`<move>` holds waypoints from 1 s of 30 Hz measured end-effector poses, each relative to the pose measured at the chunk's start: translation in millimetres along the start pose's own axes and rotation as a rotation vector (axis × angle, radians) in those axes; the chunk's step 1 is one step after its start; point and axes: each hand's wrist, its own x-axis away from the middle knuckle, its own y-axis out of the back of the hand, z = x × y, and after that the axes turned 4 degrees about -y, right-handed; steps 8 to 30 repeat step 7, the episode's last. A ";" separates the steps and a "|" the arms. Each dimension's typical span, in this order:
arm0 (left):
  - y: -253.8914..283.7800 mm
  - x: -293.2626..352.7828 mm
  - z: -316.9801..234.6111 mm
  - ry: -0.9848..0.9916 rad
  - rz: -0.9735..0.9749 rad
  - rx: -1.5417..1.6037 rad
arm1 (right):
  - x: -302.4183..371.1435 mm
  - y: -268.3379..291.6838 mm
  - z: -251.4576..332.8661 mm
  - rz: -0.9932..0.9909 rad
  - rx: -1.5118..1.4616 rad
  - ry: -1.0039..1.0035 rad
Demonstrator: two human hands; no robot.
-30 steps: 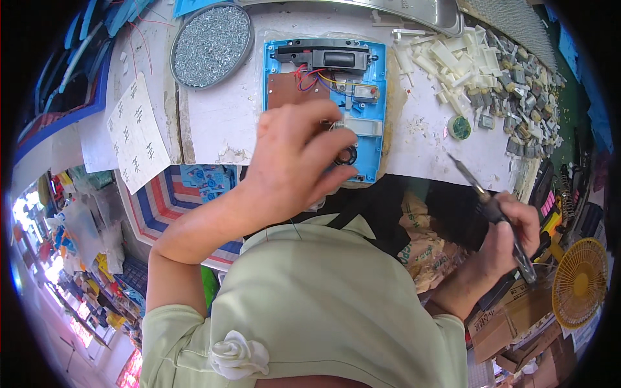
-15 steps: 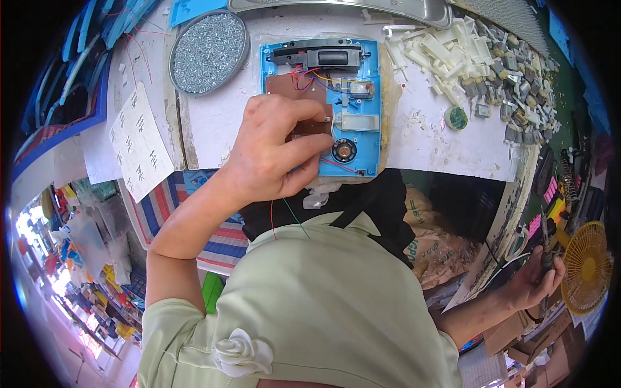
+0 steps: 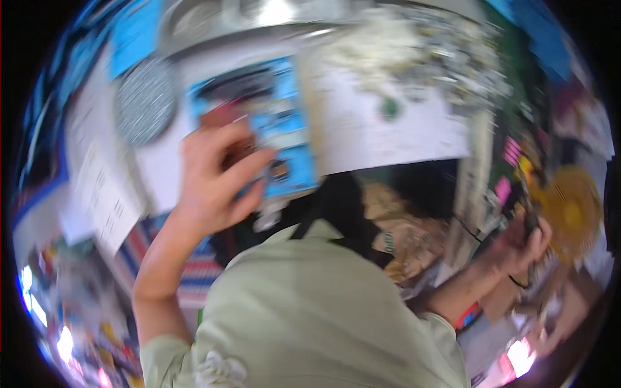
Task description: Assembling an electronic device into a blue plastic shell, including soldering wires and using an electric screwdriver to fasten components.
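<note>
The picture is smeared by motion. On the table lies a blue plastic housing (image 3: 295, 139) with a small round speaker (image 3: 279, 170) in it and a black part (image 3: 242, 84) along its far side. My left hand (image 3: 210, 171) is over its left half, thumb and fingers bent together at a brown circuit board (image 3: 218, 116) and hiding much of it. Far to the right, away from the table, my right hand (image 3: 525, 244) is wrapped round the dark handle of a soldering iron (image 3: 531, 221); its tip is too blurred to make out.
A round tray of small metal pieces (image 3: 146, 102) stands left of the housing, near a sheet of paper (image 3: 107, 197). White plastic parts (image 3: 372, 48) and grey pieces (image 3: 462, 68) are heaped at the back right, by a green disc (image 3: 390, 108). A yellow fan (image 3: 570, 213) stands beside my right hand.
The view has swung, so the table and housing appear farther left and the picture is blurred. My left hand stays at the circuit board; my right hand still grips the soldering iron.
</note>
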 end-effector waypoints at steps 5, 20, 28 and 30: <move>-8.3 4.4 -1.0 0.047 0.009 -0.039 | -50.4 77.6 27.5 -0.237 0.236 0.091; -11.4 10.9 -0.4 0.106 0.042 0.006 | -51.3 81.7 17.8 -0.292 0.329 0.105; -11.4 10.9 -0.4 0.106 0.042 0.006 | -51.3 81.7 17.8 -0.292 0.329 0.105; -11.4 10.9 -0.4 0.106 0.042 0.006 | -51.3 81.7 17.8 -0.292 0.329 0.105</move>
